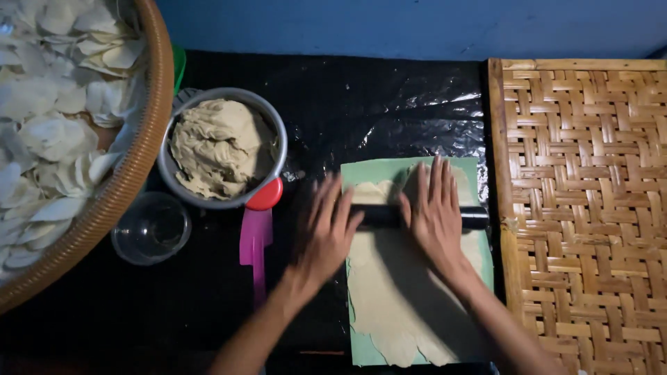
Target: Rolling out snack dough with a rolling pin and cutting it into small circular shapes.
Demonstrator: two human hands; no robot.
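Note:
A black rolling pin (379, 216) lies crosswise on a flattened sheet of pale dough (389, 292). The dough covers most of a green mat (361, 347) on black plastic sheeting. My left hand (323, 229) presses flat, fingers spread, on the pin's left end. Palm down, my right hand (434, 212) rests on the right part of the pin, its fingers reaching past it over the dough. The pin's right tip (476, 218) shows beyond that hand.
A metal bowl (271, 125) heaped with dough stands at the left, with a red-and-pink spatula (256, 239) and a clear glass cup (151, 228) beside it. A round basket (139, 160) of thin pale pieces fills the far left. A woven bamboo tray (583, 208) lies at the right.

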